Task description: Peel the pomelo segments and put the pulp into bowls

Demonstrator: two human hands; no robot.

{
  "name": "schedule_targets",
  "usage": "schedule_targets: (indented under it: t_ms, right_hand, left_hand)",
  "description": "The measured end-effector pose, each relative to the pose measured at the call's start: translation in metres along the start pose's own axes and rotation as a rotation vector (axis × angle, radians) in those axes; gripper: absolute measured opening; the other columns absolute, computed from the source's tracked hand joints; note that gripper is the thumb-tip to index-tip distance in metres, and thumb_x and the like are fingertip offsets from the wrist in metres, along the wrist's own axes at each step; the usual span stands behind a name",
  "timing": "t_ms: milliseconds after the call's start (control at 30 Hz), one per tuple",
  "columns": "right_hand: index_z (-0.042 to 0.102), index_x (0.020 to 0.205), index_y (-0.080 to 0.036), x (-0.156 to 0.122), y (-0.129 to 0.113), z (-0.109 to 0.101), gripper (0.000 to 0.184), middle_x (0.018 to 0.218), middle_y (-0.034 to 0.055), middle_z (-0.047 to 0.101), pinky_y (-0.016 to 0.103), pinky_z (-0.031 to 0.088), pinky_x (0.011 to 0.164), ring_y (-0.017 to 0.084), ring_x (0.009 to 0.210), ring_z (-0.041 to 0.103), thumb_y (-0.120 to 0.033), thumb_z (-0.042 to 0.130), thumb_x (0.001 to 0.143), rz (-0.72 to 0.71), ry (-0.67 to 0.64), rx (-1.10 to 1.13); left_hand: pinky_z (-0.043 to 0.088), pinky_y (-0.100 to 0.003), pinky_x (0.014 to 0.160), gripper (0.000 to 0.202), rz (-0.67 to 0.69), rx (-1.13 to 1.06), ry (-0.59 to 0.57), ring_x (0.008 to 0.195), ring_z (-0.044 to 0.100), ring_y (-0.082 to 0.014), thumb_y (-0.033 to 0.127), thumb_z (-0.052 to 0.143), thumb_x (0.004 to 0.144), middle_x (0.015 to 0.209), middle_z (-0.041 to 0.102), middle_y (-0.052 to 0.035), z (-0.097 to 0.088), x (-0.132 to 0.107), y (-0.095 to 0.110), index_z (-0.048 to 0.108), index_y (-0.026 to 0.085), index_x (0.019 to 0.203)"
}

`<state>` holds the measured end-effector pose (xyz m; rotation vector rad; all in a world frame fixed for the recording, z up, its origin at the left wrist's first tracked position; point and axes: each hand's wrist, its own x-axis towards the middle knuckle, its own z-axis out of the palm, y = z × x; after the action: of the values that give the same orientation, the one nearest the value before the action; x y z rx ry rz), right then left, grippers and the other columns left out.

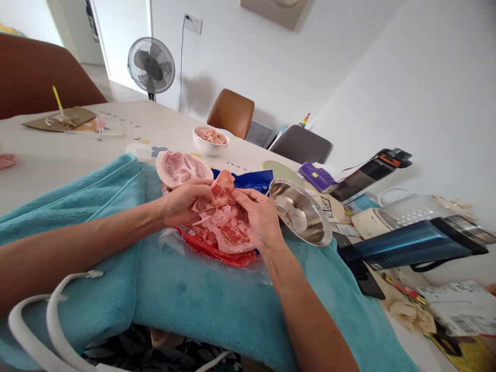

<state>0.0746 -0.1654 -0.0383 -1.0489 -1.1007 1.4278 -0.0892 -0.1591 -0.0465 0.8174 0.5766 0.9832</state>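
Between my hands is a piece of pink pomelo (222, 187), its membrane partly opened to show the pulp. My left hand (188, 199) grips it from the left, fingers curled. From the other side my right hand (260, 212) pinches its edge with thumb and fingertips. Below them, torn pomelo membrane and peel (234, 227) lie heaped on a red and blue plastic bag (220, 257). Just behind my left hand rests a cut pomelo part in thick rind (182, 168). A tilted steel bowl (315, 219) with some scraps inside stands right of my right hand.
A white bowl (211, 149) of pink pulp stands further back on the table (163, 124). A teal towel (186, 299) covers the near edge and my lap. To the right are a blue bottle (406, 243), a dark bottle (364, 178) and a phone (366, 281).
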Motion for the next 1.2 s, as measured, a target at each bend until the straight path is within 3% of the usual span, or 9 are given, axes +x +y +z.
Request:
schedule_targets:
  t_ms: [100,267,367,500,733,867,1033,1200]
  right_hand:
    - [0.068,0.072,-0.017,-0.001,0.001,0.003,0.017,0.057,-0.0036,0.061,0.022,0.042,0.035,0.009,0.043,0.050,-0.028,0.077,0.063,-0.038,0.031,0.049]
    - [0.067,0.071,-0.017,-0.001,0.001,0.006,0.013,0.055,-0.0041,0.059,0.020,0.038,0.033,0.007,0.042,0.048,-0.025,0.076,0.065,-0.073,0.094,0.067]
    - [0.067,0.071,-0.017,0.000,0.000,0.005,0.014,0.058,-0.0036,0.060,0.018,0.037,0.033,0.006,0.043,0.047,-0.025,0.076,0.065,-0.049,0.062,0.093]
    - [0.065,0.072,-0.017,0.000,-0.005,-0.002,0.015,0.055,-0.0041,0.059,0.018,0.033,0.030,0.006,0.039,0.046,-0.028,0.075,0.070,-0.063,0.003,-0.053]
    - [0.060,0.066,-0.016,-0.004,-0.021,-0.016,0.026,0.056,-0.0032,0.059,0.015,0.026,0.029,0.004,0.039,0.043,-0.032,0.080,0.068,0.152,-0.190,-0.082]
    - [0.062,0.069,-0.016,-0.002,-0.015,-0.011,0.022,0.057,-0.0050,0.057,0.015,0.028,0.030,0.004,0.039,0.042,-0.029,0.080,0.064,0.086,-0.140,0.071]
    - [0.067,0.074,-0.017,0.000,-0.017,-0.013,0.015,0.059,-0.0055,0.055,0.014,0.027,0.031,0.003,0.042,0.039,-0.026,0.076,0.068,-0.072,-0.027,0.151]
    - [0.069,0.079,-0.016,-0.002,-0.024,-0.018,0.014,0.062,-0.0048,0.054,0.015,0.029,0.031,0.004,0.043,0.040,-0.029,0.071,0.074,-0.016,-0.121,0.145]
  left_hand:
    - [0.035,-0.017,0.042,0.017,-0.011,-0.069,-0.017,0.041,0.031,-0.0052,-0.001,0.051,0.059,0.047,0.040,0.0019,0.003,0.000,0.001,0.048,0.014,0.050]
    - [0.034,-0.017,0.042,0.014,-0.004,-0.069,-0.044,0.043,0.033,-0.0056,-0.001,0.051,0.060,0.051,0.044,-0.0001,0.004,-0.001,0.002,0.053,0.012,0.055]
    - [0.030,-0.016,0.040,0.016,0.008,-0.052,-0.024,0.041,0.029,-0.0048,-0.001,0.051,0.059,0.048,0.040,0.0013,0.004,-0.002,0.004,0.051,0.013,0.052]
    - [0.030,-0.017,0.039,0.019,0.022,-0.033,0.006,0.040,0.026,-0.0050,-0.001,0.051,0.057,0.044,0.035,0.0030,0.004,-0.003,0.005,0.046,0.014,0.048]
    - [0.033,-0.016,0.040,0.016,-0.041,-0.080,-0.023,0.041,0.031,-0.0052,-0.002,0.048,0.051,0.047,0.037,0.0029,0.005,-0.003,0.002,0.050,0.014,0.053]
    - [0.037,-0.019,0.042,0.015,-0.070,-0.084,0.007,0.041,0.033,-0.0066,0.003,0.051,0.055,0.045,0.035,0.0019,0.004,-0.003,0.004,0.045,0.015,0.049]
    - [0.036,-0.019,0.040,0.008,-0.081,-0.103,-0.007,0.041,0.038,-0.0081,0.008,0.053,0.058,0.048,0.042,0.0001,-0.005,0.000,0.011,0.051,0.015,0.057]
    - [0.038,-0.020,0.041,0.005,-0.031,-0.116,-0.017,0.041,0.044,-0.0095,0.010,0.054,0.059,0.048,0.048,-0.0020,-0.011,0.002,0.017,0.057,0.013,0.062]
